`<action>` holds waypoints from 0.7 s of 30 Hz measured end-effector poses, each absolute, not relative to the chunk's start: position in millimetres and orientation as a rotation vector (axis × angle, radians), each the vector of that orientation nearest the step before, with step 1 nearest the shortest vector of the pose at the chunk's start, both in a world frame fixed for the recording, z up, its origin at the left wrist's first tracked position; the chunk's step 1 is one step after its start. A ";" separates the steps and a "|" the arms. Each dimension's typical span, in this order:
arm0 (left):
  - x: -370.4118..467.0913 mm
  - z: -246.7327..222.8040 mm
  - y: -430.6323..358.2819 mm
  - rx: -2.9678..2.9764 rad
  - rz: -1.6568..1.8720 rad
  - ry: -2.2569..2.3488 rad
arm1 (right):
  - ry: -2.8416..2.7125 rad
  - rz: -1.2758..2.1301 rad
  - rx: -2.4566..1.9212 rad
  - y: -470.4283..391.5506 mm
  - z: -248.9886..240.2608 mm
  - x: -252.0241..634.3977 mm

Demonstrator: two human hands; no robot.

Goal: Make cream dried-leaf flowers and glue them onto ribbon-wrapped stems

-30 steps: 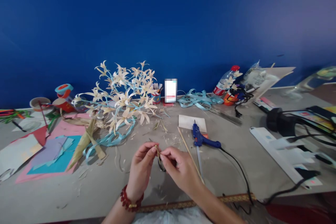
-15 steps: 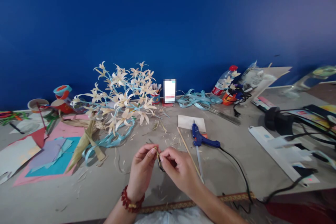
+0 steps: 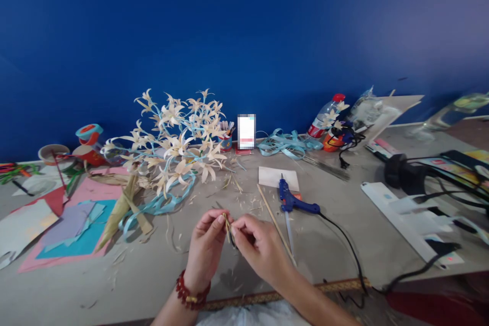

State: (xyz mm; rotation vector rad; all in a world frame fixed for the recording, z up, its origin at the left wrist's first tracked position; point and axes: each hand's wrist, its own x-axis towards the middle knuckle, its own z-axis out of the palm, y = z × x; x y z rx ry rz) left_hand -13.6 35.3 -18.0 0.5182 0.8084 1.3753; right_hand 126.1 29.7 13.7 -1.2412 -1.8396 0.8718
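My left hand [image 3: 208, 239], with a red beaded bracelet at the wrist, is closed in a pinch on a thin straw-coloured strip [image 3: 228, 229]. Close beside it, my right hand [image 3: 257, 244] has thumb and forefinger pressed together at the strip's right side; what lies inside that pinch is hidden. Under the hands a dark, slim object shows only in part, too covered to name. A blue glue gun [image 3: 296, 204] lies to the right on the table, near a pale stick [image 3: 273, 216]. Cream flowers on light-blue stems [image 3: 175, 142] stand at the back left.
Coloured paper sheets [image 3: 78, 244] and dried husks [image 3: 120, 214] lie left. Blue ribbon [image 3: 284, 143] and a red-capped bottle [image 3: 323, 117] are at the back. A white power strip [image 3: 397, 226] with black cables occupies the right. Small straw scraps litter the table [image 3: 153, 275].
Both hands stay almost in place. The straw-coloured strip has turned slightly between the fingers, and more of it shows. The whole view has shifted a little.
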 end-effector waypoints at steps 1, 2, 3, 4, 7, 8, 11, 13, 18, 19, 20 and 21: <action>-13.4 -17.9 35.1 0.511 1.370 0.806 | -1.844 0.872 -1.241 29.5 13.6 126.0; -13.3 -17.7 35.1 0.506 1.367 0.804 | -1.845 0.872 -1.241 29.4 13.6 125.9; -13.3 -17.5 35.0 0.502 1.365 0.804 | -1.843 0.873 -1.239 29.4 13.7 125.7; -13.3 -17.4 35.0 0.501 1.365 0.804 | -1.838 0.873 -1.236 29.4 13.9 125.6; -13.6 -17.4 34.8 0.511 1.379 0.812 | -1.833 0.869 -1.225 29.7 14.4 125.3; -13.8 -17.6 34.5 0.517 1.384 0.818 | -1.833 0.865 -1.225 29.8 14.5 125.3; -14.3 -18.5 33.2 0.537 1.399 0.844 | -1.843 0.856 -1.240 29.8 14.6 125.4; -14.5 -18.8 32.4 0.541 1.401 0.850 | -1.845 0.857 -1.240 29.6 14.7 125.4; -14.4 -17.6 32.5 0.522 1.396 0.824 | -1.839 0.848 -1.221 28.9 15.1 124.5; -14.3 -17.3 32.6 0.515 1.392 0.818 | -1.840 0.845 -1.221 28.8 15.1 124.4; -14.2 -17.1 32.6 0.503 1.387 0.809 | -1.841 0.842 -1.218 28.6 15.0 124.3; -14.1 -16.9 32.6 0.488 1.383 0.798 | -1.842 0.838 -1.216 28.6 14.9 124.4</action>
